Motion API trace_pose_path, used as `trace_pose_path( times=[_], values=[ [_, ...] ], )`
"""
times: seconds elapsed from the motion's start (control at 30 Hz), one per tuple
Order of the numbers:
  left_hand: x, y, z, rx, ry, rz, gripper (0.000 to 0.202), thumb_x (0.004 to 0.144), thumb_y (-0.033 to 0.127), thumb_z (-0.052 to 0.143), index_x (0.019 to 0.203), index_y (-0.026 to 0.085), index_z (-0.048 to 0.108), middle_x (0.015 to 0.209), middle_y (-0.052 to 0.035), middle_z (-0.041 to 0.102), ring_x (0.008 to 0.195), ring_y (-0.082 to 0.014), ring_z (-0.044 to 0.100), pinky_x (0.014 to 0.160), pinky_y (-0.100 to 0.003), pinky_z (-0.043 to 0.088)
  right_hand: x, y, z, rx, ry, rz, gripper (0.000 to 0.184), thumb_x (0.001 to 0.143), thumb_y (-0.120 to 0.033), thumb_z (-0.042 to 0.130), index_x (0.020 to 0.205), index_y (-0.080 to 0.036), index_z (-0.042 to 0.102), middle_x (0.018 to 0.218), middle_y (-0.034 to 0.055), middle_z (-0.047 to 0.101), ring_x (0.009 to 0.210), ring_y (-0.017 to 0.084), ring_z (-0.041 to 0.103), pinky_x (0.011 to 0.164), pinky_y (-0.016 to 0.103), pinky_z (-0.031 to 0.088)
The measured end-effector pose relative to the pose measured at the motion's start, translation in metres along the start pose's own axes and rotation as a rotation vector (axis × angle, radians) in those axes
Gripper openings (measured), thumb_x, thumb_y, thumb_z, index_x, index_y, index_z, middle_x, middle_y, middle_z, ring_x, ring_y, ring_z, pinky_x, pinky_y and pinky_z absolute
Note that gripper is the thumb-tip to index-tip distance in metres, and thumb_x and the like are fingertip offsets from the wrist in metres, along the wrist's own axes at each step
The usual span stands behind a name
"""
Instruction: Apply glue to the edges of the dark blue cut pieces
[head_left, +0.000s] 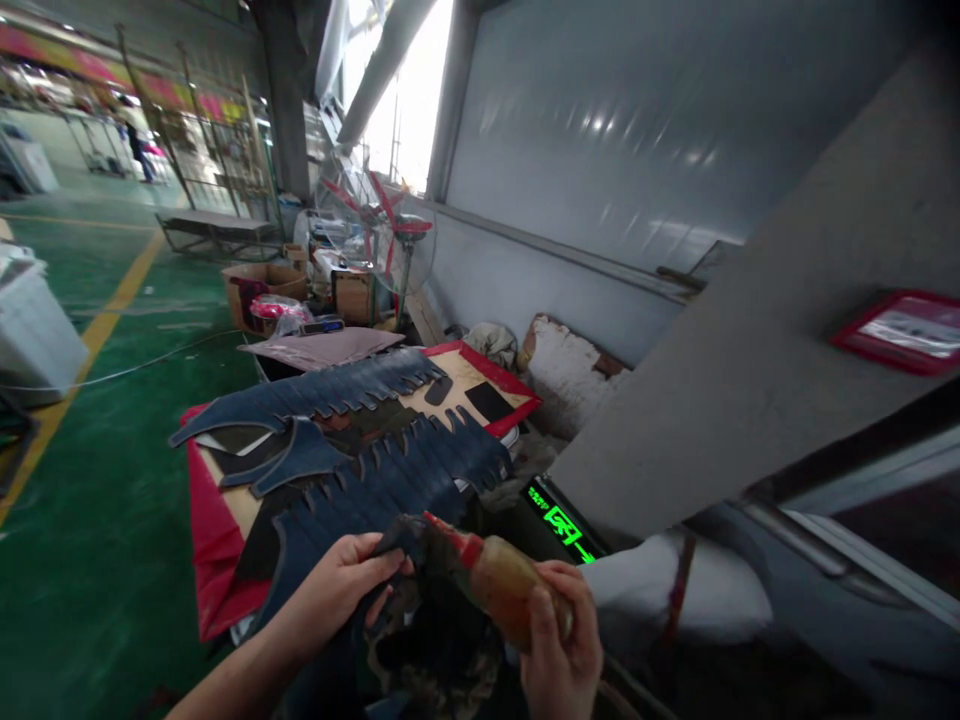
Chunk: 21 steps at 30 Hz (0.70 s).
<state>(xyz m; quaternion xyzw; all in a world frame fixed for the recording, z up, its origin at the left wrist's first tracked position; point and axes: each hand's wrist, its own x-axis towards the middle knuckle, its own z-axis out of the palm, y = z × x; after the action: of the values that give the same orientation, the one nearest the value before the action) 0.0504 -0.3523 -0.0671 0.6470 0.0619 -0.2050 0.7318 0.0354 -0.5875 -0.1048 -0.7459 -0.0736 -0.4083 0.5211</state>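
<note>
My right hand (561,630) is wrapped round a squeeze bottle (506,588) of amber liquid with a red nozzle. The bottle tilts up to the left, its tip close to a dark blue piece of material (405,536). Between thumb and fingers, my left hand (358,590) pinches that piece. Whether the tip touches it I cannot tell. Just beyond my hands, rows of overlapping dark blue cut pieces (390,470) lie fanned out on a table with a red cover (214,545). Below my hands the area is dark and hard to make out.
A black box with green marks (559,522) stands right of the bottle, near a white bundle (675,585). Beyond the table are a fan with red blades (386,220) and a cardboard box (259,285). A slanted grey column (750,300) rises at right.
</note>
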Motion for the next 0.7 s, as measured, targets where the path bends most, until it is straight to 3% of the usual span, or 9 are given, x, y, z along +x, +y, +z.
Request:
trace_pose_path(
  times=[0.1, 0.27, 0.37, 0.47, 0.53, 0.6, 0.7],
  values=[
    [0.003, -0.001, 0.017, 0.081, -0.031, 0.034, 0.064, 0.062, 0.073, 0.07, 0.078, 0.011, 0.063, 0.041, 0.0045, 0.044, 0.037, -0.0067, 0.033, 0.04, -0.02, 0.018, -0.006, 0.011, -0.016, 0.07, 0.011, 0.058, 0.012, 0.088, -0.031, 0.059, 0.091, -0.02, 0.06, 0.096, 0.0034, 0.062, 0.084, 0.014, 0.062, 0.071, 0.025, 0.05],
    [0.016, 0.008, 0.049, 0.045, 0.001, 0.089, 0.061, 0.062, 0.069, 0.072, 0.081, 0.011, 0.064, 0.044, 0.0017, 0.051, 0.038, -0.0083, 0.04, 0.04, -0.019, 0.024, -0.006, 0.038, -0.058, -0.089, 0.124, 0.254, 0.027, 0.086, -0.044, 0.059, 0.092, -0.019, 0.061, 0.091, 0.006, 0.065, 0.082, 0.019, 0.062, 0.072, 0.032, 0.05],
    [0.034, 0.019, 0.06, -0.022, 0.098, 0.145, 0.063, 0.058, 0.066, 0.076, 0.087, 0.011, 0.065, 0.047, 0.0005, 0.055, 0.04, -0.0093, 0.043, 0.039, -0.018, 0.027, -0.001, 0.063, -0.112, -0.201, 0.189, 0.303, 0.032, 0.085, -0.047, 0.057, 0.099, -0.019, 0.06, 0.089, 0.0075, 0.064, 0.081, 0.023, 0.06, 0.074, 0.039, 0.049],
    [0.053, 0.031, 0.069, -0.119, 0.138, 0.193, 0.065, 0.051, 0.062, 0.082, 0.088, 0.012, 0.064, 0.047, 0.0006, 0.056, 0.041, -0.0099, 0.046, 0.041, -0.019, 0.034, 0.0, 0.084, -0.174, -0.326, 0.184, 0.27, 0.041, 0.061, -0.044, 0.076, 0.091, -0.018, 0.063, 0.1, 0.0127, 0.061, 0.105, 0.036, 0.054, 0.095, 0.054, 0.039],
    [0.064, 0.039, 0.076, -0.162, 0.132, 0.223, 0.065, 0.047, 0.058, 0.085, 0.087, 0.011, 0.064, 0.047, 0.0003, 0.057, 0.041, -0.0099, 0.047, 0.042, -0.02, 0.038, -0.005, 0.092, -0.203, -0.345, 0.149, 0.259, 0.046, 0.056, -0.036, 0.077, 0.096, -0.018, 0.064, 0.107, 0.014, 0.06, 0.109, 0.038, 0.053, 0.098, 0.058, 0.037],
    [0.071, 0.049, 0.086, -0.184, 0.118, 0.245, 0.061, 0.048, 0.053, 0.087, 0.086, 0.01, 0.065, 0.047, 0.0, 0.056, 0.041, -0.0102, 0.048, 0.043, -0.02, 0.04, -0.015, 0.098, -0.217, -0.326, 0.101, 0.261, 0.044, 0.06, -0.032, 0.074, 0.1, -0.018, 0.065, 0.11, 0.0143, 0.061, 0.107, 0.037, 0.055, 0.097, 0.059, 0.039],
    [0.076, 0.066, 0.101, -0.229, 0.104, 0.238, 0.047, 0.057, 0.042, 0.086, 0.085, 0.011, 0.064, 0.045, 0.0006, 0.055, 0.04, -0.0111, 0.049, 0.044, -0.021, 0.044, -0.032, 0.104, -0.21, -0.203, 0.039, 0.303, 0.033, 0.07, -0.032, 0.071, 0.1, -0.019, 0.068, 0.111, 0.0139, 0.063, 0.104, 0.033, 0.059, 0.094, 0.058, 0.044]
  ],
)
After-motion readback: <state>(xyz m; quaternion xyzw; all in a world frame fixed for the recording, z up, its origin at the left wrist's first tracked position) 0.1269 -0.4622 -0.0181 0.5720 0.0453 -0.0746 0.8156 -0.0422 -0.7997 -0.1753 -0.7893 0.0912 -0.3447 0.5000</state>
